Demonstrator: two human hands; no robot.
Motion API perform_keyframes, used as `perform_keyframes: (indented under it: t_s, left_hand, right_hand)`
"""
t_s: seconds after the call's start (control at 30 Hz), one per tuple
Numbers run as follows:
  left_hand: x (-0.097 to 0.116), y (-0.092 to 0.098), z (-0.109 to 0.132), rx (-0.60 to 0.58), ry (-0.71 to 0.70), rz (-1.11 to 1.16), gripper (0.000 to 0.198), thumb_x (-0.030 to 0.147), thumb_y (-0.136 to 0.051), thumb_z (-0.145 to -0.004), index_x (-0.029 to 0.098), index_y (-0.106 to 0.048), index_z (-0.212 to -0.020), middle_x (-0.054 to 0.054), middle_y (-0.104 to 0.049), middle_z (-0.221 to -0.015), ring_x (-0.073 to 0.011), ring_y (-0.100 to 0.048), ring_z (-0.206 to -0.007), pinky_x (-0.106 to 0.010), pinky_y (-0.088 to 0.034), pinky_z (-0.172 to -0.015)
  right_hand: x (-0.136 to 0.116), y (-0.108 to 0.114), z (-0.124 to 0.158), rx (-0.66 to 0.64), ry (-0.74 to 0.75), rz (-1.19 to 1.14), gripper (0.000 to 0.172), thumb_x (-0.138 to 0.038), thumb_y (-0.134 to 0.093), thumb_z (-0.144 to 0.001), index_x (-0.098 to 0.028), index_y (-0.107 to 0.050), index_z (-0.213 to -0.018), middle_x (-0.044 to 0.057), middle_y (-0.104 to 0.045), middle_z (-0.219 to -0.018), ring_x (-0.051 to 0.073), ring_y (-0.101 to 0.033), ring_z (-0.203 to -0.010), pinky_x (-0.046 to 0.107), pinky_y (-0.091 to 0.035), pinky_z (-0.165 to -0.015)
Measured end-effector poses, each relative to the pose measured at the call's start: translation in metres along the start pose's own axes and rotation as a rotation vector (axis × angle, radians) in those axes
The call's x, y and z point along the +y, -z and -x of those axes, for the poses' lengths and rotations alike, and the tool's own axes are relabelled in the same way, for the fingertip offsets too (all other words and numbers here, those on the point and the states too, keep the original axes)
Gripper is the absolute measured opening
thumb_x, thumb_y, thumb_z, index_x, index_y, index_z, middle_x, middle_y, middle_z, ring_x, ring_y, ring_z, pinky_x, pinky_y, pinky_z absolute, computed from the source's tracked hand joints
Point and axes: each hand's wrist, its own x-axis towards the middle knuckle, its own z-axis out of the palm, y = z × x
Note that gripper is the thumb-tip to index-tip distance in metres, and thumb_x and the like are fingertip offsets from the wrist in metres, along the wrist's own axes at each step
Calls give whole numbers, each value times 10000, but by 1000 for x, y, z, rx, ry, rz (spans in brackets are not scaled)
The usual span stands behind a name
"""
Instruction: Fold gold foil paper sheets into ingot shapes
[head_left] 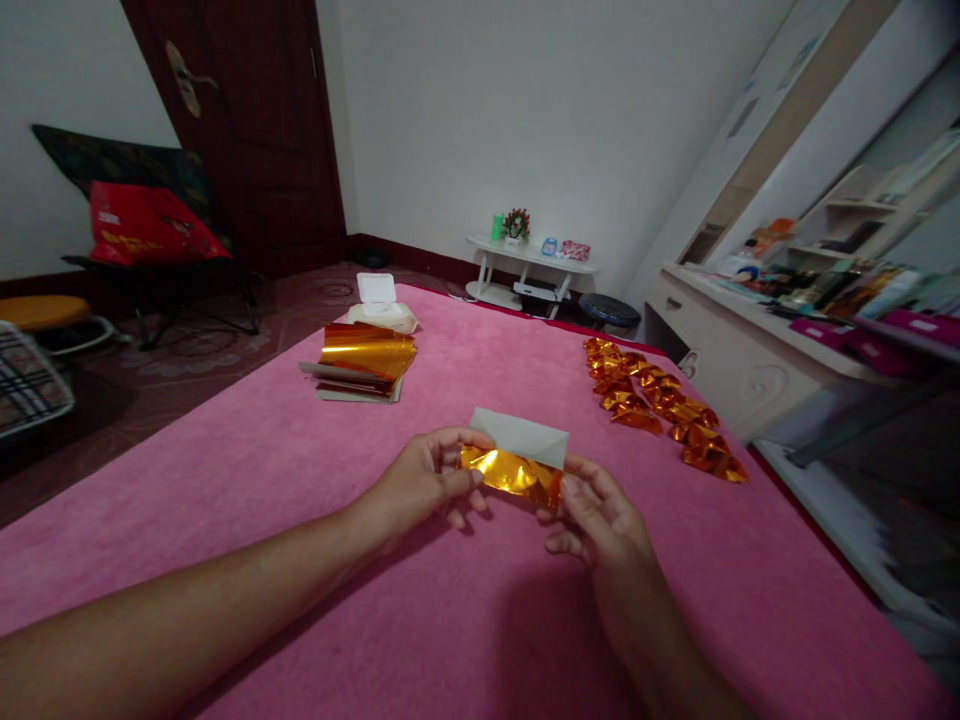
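Both hands hold a sheet of gold foil paper [517,474] just above the pink cloth. Its near half is folded over and shows shiny gold; the far part shows a pale grey back. My left hand [439,475] is closed on the left end, thumb on the gold side near the fold. At the right end, my right hand [600,510] pinches the paper between thumb and fingers. A stack of flat gold foil paper [367,350] lies beyond my left hand. To the right lie rows of folded gold foil pieces [637,385].
A pink cloth [247,530] covers the table. An open white container [377,290] sits behind the foil stack. At the right stands a cream dresser [720,340] crowded with items. A folding chair with a red bag [150,225] is at the left, and a small white table [532,255] by the wall.
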Motion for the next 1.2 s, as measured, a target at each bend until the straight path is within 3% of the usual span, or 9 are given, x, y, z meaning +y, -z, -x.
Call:
perform_keyframes:
  t_s: [0.17, 0.3, 0.47, 0.53, 0.63, 0.73, 0.93, 1.07, 1.2]
  left_hand:
    - [0, -1, 1, -47, -15, -43, 492, 245, -695, -721, 175, -497, -1166, -48, -653, -819, -157, -660, -628, -198, -493, -444]
    - [-3, 0, 0, -92, 26, -75, 294, 245, -664, -736, 131, -597, -999, -54, -670, -715, -143, -646, -620, -207, -484, -500]
    - [-2, 2, 0, -130, -51, -146, 92, 122, -617, -662, 126, -671, -737, -23, -637, -690, -99, -582, -565, -227, -461, -566]
    - [1, 3, 2, -168, -94, -187, 137, 123, -596, -661, 135, -704, -744, -43, -642, -794, -122, -593, -661, -242, -463, -617]
    - [8, 3, 6, -257, -152, -204, 228, 252, -542, -776, 137, -730, -830, -95, -638, -976, -190, -597, -847, -292, -460, -733]
    - [10, 2, 8, -287, -193, -228, 334, 355, -485, -862, 126, -728, -844, -108, -634, -999, -202, -583, -902, -303, -432, -801]
    - [-2, 0, 4, -134, -219, -361, 129, 262, -661, -753, 153, -706, -806, -44, -591, -854, -132, -552, -739, -220, -418, -617]
    - [-2, 1, 3, -18, -380, -500, 53, 206, -697, -717, 174, -708, -757, -70, -568, -1059, -191, -542, -980, -303, -446, -843]
    - [1, 2, 1, 114, -505, -682, 155, 250, -704, -721, 230, -724, -874, -73, -475, -1234, -244, -427, -1172, -393, -369, -995]
  right_hand:
    - [-1, 8, -5, -86, -27, 30, 389, -516, -666, -707, -157, -648, -857, -1, -562, -639, 88, -482, -523, 173, -439, -424]
    - [1, 14, -10, -166, 6, 151, 329, -448, -700, -703, -130, -640, -761, -26, -516, -476, 58, -407, -390, 157, -298, -362]
    - [4, 20, -16, -187, 34, 172, 331, -426, -728, -667, -115, -641, -740, -23, -515, -468, 65, -405, -385, 184, -297, -378]
    - [4, 21, -17, -165, 32, 171, 331, -426, -723, -671, -111, -646, -736, -27, -507, -468, 61, -396, -385, 183, -293, -378]
    - [4, 22, -18, -141, 23, 172, 348, -423, -730, -664, -105, -664, -789, -28, -514, -485, 55, -392, -386, 176, -282, -374]
    - [4, 21, -17, -155, -10, 144, 351, -434, -736, -651, -113, -664, -775, -26, -518, -487, 59, -389, -384, 182, -272, -369]
    - [7, 18, -13, -191, -90, 83, 341, -456, -710, -674, -122, -663, -727, -15, -522, -500, 72, -412, -405, 194, -290, -387]
    - [4, 15, -8, -181, -29, 99, 314, -441, -688, -714, -133, -679, -770, -4, -535, -555, 77, -416, -449, 198, -300, -410]
    - [-4, 7, 1, -148, 134, 171, 242, -384, -715, -699, -159, -671, -623, -7, -522, -545, 88, -411, -486, 215, -319, -457]
